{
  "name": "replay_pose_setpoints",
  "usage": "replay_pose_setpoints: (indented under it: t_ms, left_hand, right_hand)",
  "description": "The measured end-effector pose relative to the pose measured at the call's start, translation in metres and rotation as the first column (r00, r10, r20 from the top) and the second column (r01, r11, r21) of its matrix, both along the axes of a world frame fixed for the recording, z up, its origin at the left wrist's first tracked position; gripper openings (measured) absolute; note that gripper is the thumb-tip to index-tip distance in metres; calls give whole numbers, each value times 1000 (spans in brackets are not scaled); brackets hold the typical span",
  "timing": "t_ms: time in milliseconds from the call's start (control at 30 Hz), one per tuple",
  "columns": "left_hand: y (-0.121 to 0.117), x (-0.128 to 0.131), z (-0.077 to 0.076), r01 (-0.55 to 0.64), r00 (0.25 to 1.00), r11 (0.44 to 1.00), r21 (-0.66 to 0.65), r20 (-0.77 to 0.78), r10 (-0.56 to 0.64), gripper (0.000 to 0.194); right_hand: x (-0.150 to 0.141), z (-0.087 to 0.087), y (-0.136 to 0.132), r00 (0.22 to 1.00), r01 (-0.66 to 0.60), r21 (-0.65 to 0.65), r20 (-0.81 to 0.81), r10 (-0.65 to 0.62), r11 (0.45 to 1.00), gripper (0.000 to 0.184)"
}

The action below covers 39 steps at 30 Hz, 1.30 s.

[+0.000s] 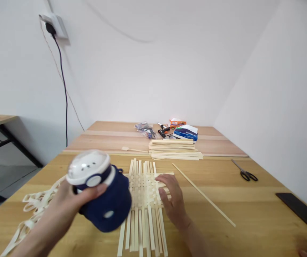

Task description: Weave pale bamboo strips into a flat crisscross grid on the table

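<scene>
My left hand is wrapped round the neck of a water bottle with a navy body and a white lid under a clear dome. The bottle is tilted, slightly blurred, and hides the left part of a woven mat of pale flat strips. Long loose strip ends stick out of the weave toward the front and back. On the mat's right side rests my right hand, its fingers apart and holding nothing; they lie over the ends of the cross strips.
A single strip lies slantwise at right, near scissors and a black flat bar. Behind are stacked strips, a glue gun and a blue tissue pack. Coiled pale strips lie at left.
</scene>
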<state>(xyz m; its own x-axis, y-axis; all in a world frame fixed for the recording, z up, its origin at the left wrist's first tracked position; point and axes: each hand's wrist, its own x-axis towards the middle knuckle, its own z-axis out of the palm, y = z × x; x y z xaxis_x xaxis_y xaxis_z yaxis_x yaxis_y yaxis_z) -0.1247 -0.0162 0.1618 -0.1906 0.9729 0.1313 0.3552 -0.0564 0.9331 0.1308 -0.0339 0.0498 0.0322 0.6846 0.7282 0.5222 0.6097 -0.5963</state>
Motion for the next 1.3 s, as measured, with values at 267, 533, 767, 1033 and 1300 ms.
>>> replay_pose_setpoints:
  t_ms: [267, 533, 767, 1033, 1300]
  left_hand:
    - [-42, 66, 2, 362, 905, 930, -69, 266, -333, 64]
    - [-51, 78, -2, 480, 859, 873, -84, 248, -448, 104]
    - [-58, 83, 5, 406, 884, 911, -70, 282, -372, 92]
    - [-50, 81, 1, 426, 891, 905, -18, 183, -416, 55]
    - [-52, 72, -3, 625, 770, 765, -156, 283, -572, 58]
  right_hand:
    - [-20, 32, -46, 713, -686, -417, -549, 436, 597, 109]
    - [-13, -1, -74, 734, -581, -378, -625, 265, 721, 97]
    - [-19, -20, -90, 769, -477, -435, -627, 123, 764, 98]
    - [-28, -22, -107, 836, -380, -533, -547, 35, 756, 95]
    - [-12, -28, -104, 902, -340, -537, -419, 106, 772, 94]
